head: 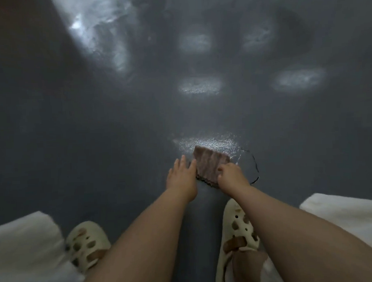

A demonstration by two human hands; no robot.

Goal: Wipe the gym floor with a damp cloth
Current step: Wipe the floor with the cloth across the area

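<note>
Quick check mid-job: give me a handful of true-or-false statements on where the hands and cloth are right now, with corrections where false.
1. The cloth lies on the dark floor. True.
2. The left hand is raised well away from the cloth. False: it lies with straight fingers at the cloth's left edge.
3. The right hand has curled fingers on the cloth's near right part. True.
4. The cloth is bright white. False: it is brownish with ridged stripes.
5. Both feet wear pale perforated clogs. True.
6. A bucket stands beside the cloth. False: none is in view.
</note>
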